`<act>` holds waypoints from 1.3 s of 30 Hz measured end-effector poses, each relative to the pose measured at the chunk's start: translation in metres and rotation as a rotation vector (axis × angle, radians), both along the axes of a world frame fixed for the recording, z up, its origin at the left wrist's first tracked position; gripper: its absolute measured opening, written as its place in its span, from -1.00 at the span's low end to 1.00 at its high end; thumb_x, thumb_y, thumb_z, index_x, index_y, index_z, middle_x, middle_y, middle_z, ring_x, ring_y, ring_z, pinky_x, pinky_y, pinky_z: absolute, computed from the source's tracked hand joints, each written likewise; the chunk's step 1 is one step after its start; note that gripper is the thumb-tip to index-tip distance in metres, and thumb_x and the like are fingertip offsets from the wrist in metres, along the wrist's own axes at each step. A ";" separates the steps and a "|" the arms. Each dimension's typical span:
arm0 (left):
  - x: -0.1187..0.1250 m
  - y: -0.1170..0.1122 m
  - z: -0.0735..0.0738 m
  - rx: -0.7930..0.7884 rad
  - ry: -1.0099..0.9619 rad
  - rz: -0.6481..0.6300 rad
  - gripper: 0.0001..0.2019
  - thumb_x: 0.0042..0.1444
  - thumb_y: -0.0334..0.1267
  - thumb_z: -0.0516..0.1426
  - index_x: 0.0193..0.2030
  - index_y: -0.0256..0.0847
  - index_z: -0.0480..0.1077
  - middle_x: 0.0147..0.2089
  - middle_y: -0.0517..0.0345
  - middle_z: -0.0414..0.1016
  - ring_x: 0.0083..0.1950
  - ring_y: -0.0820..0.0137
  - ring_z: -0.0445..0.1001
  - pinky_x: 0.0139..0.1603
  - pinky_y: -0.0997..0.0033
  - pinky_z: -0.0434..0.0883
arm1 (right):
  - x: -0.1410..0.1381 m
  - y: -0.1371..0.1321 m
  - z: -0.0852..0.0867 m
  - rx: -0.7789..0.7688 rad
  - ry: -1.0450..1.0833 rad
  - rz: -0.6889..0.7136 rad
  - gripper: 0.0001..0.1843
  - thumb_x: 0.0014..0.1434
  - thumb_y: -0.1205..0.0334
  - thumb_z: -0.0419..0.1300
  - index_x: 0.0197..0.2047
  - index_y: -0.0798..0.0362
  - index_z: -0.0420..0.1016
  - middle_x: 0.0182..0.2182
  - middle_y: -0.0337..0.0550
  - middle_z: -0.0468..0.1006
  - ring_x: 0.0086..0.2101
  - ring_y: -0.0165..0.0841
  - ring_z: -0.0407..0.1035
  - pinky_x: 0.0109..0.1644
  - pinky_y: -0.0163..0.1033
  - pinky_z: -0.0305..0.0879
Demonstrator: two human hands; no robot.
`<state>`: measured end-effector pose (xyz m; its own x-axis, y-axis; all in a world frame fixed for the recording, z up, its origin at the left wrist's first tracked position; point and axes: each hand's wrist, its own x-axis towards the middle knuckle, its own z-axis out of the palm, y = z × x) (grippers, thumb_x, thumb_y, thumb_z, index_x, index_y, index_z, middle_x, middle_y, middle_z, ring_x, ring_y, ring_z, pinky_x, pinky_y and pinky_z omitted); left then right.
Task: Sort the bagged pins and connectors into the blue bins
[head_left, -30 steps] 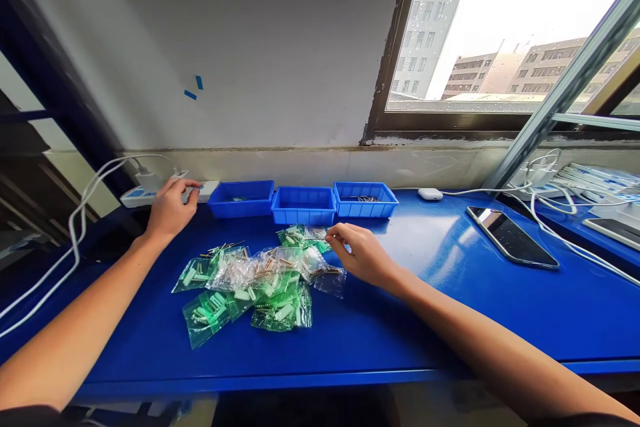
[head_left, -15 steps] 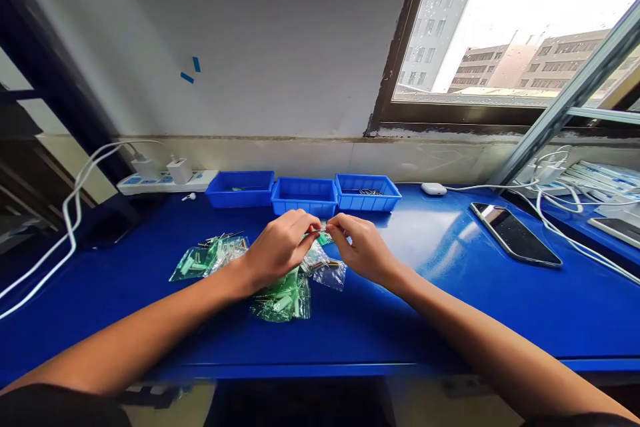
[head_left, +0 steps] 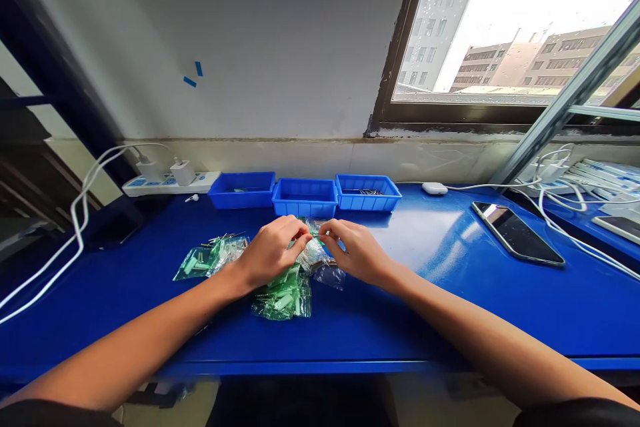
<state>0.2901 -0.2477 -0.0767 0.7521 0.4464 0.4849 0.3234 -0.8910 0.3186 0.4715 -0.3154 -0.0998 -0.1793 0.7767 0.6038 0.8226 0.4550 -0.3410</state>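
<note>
Over a pile of small plastic bags, both hands meet with fingertips pinched. My left hand [head_left: 275,248] is closed at one end of a thin, dark, rod-like piece [head_left: 317,235]; my right hand [head_left: 357,250] pinches its other end. The piece is too small to make out exactly. Beneath the hands lie green-tinted bags [head_left: 284,300] with pale parts inside. Another green bag [head_left: 196,261] and several thin metal pins [head_left: 220,239] lie left of my left hand. A clear bag [head_left: 330,276] with metal pieces sits near my right hand, partly hidden.
Behind the hands stand a left blue bin [head_left: 243,199], a middle blue bin [head_left: 305,207] and a right blue bin [head_left: 369,203] holding thin metal pieces. A phone [head_left: 517,233], white earbud case [head_left: 434,189], cables [head_left: 80,213], power strip [head_left: 200,182] and loose earbud [head_left: 192,198] surround the work area.
Both hands have shifted slightly left and down, still pinched around the thin piece. The camera view has moved a little; bags and bins stay in place.
</note>
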 end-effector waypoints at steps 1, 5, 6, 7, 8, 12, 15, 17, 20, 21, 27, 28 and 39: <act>0.000 0.000 0.000 -0.014 -0.006 0.007 -0.86 0.23 -0.25 0.01 -0.27 -0.22 0.34 -0.34 0.15 0.41 -0.30 0.39 0.39 -0.29 0.41 0.32 | 0.000 0.000 0.000 0.001 0.002 -0.002 -0.85 0.25 0.29 -0.03 -0.31 0.04 0.33 -0.46 -0.19 0.48 -0.46 -0.42 0.33 -0.34 -0.33 0.20; -0.001 -0.001 -0.001 -0.052 -0.037 0.024 -0.91 0.19 -0.26 0.04 -0.25 -0.22 0.31 -0.33 0.16 0.41 -0.29 0.39 0.40 -0.27 0.40 0.33 | 0.001 0.002 -0.002 0.025 0.016 -0.014 -0.81 0.26 0.27 -0.05 -0.35 0.04 0.32 -0.46 -0.16 0.49 -0.44 -0.39 0.35 -0.34 -0.32 0.20; -0.001 -0.001 -0.001 -0.054 -0.037 0.021 -0.91 0.19 -0.28 0.03 -0.27 -0.21 0.31 -0.33 0.16 0.40 -0.29 0.39 0.39 -0.27 0.40 0.33 | 0.002 0.002 -0.003 0.027 0.018 -0.013 -0.80 0.26 0.26 -0.06 -0.36 0.04 0.32 -0.47 -0.16 0.48 -0.45 -0.39 0.35 -0.34 -0.32 0.20; -0.001 -0.001 -0.001 -0.055 -0.035 0.019 -0.90 0.20 -0.28 0.02 -0.29 -0.21 0.30 -0.34 0.16 0.40 -0.30 0.39 0.39 -0.27 0.40 0.32 | 0.002 0.002 -0.003 0.028 0.020 -0.010 -0.79 0.27 0.26 -0.06 -0.36 0.04 0.32 -0.47 -0.16 0.48 -0.45 -0.39 0.34 -0.34 -0.32 0.20; -0.001 0.000 -0.001 -0.058 -0.032 0.016 -0.89 0.21 -0.28 0.01 -0.31 -0.22 0.30 -0.34 0.16 0.39 -0.30 0.39 0.38 -0.28 0.40 0.31 | 0.002 0.002 -0.003 0.024 0.024 -0.005 -0.79 0.27 0.26 -0.07 -0.36 0.04 0.31 -0.48 -0.16 0.47 -0.45 -0.39 0.34 -0.34 -0.32 0.20; -0.001 0.001 -0.002 -0.077 -0.011 0.018 -0.83 0.24 -0.25 -0.04 -0.32 -0.22 0.28 -0.36 0.15 0.38 -0.32 0.38 0.35 -0.30 0.39 0.28 | 0.003 0.001 -0.003 -0.013 0.047 0.000 -0.86 0.25 0.22 -0.01 -0.24 0.05 0.34 -0.51 -0.23 0.44 -0.49 -0.42 0.31 -0.36 -0.33 0.20; 0.000 0.002 -0.003 -0.083 0.011 0.022 -0.80 0.26 -0.24 -0.06 -0.34 -0.22 0.27 -0.37 0.14 0.37 -0.33 0.37 0.34 -0.31 0.38 0.26 | 0.003 0.000 -0.003 -0.015 0.040 -0.008 -0.84 0.23 0.20 0.04 -0.16 0.05 0.33 -0.53 -0.27 0.42 -0.51 -0.43 0.30 -0.36 -0.33 0.20; 0.000 0.002 -0.004 -0.083 0.017 0.019 -0.79 0.27 -0.23 -0.08 -0.34 -0.22 0.26 -0.37 0.14 0.37 -0.33 0.37 0.34 -0.32 0.38 0.26 | 0.003 0.000 -0.003 0.004 0.027 0.001 -0.88 0.23 0.23 0.03 -0.20 0.05 0.34 -0.51 -0.25 0.43 -0.49 -0.42 0.32 -0.35 -0.33 0.21; 0.000 0.003 -0.005 -0.090 0.020 0.015 -0.80 0.26 -0.23 -0.07 -0.33 -0.22 0.27 -0.36 0.15 0.36 -0.32 0.37 0.34 -0.31 0.38 0.26 | 0.002 0.001 -0.002 0.025 0.019 0.013 -0.88 0.23 0.28 0.00 -0.28 0.04 0.34 -0.47 -0.20 0.47 -0.46 -0.42 0.34 -0.33 -0.33 0.21; -0.001 0.003 -0.005 -0.097 0.018 0.016 -0.82 0.25 -0.22 -0.06 -0.31 -0.22 0.27 -0.35 0.15 0.37 -0.31 0.37 0.34 -0.30 0.38 0.27 | 0.002 0.001 -0.002 0.030 0.022 0.014 -0.87 0.23 0.28 -0.01 -0.30 0.04 0.34 -0.46 -0.19 0.48 -0.46 -0.42 0.34 -0.34 -0.33 0.22; -0.001 0.002 -0.006 -0.105 -0.002 0.041 -0.89 0.21 -0.24 0.00 -0.29 -0.21 0.26 -0.32 0.15 0.37 -0.29 0.37 0.35 -0.28 0.39 0.28 | 0.004 0.002 -0.002 0.042 0.033 0.013 -0.82 0.25 0.27 -0.03 -0.35 0.04 0.34 -0.46 -0.17 0.50 -0.44 -0.41 0.35 -0.33 -0.33 0.22; -0.001 0.002 -0.006 -0.103 0.001 0.046 -0.88 0.21 -0.25 -0.01 -0.30 -0.21 0.26 -0.33 0.15 0.37 -0.30 0.37 0.35 -0.29 0.38 0.28 | 0.004 0.002 -0.002 0.040 0.034 0.018 -0.81 0.26 0.27 -0.03 -0.36 0.04 0.33 -0.45 -0.17 0.50 -0.44 -0.41 0.35 -0.33 -0.33 0.22; -0.001 0.001 -0.006 -0.116 0.020 0.048 -0.81 0.26 -0.22 -0.08 -0.33 -0.20 0.25 -0.36 0.16 0.36 -0.33 0.38 0.33 -0.32 0.38 0.25 | 0.005 0.002 -0.004 0.034 0.021 -0.002 -0.89 0.22 0.28 0.01 -0.25 0.05 0.34 -0.52 -0.24 0.43 -0.50 -0.43 0.30 -0.37 -0.34 0.19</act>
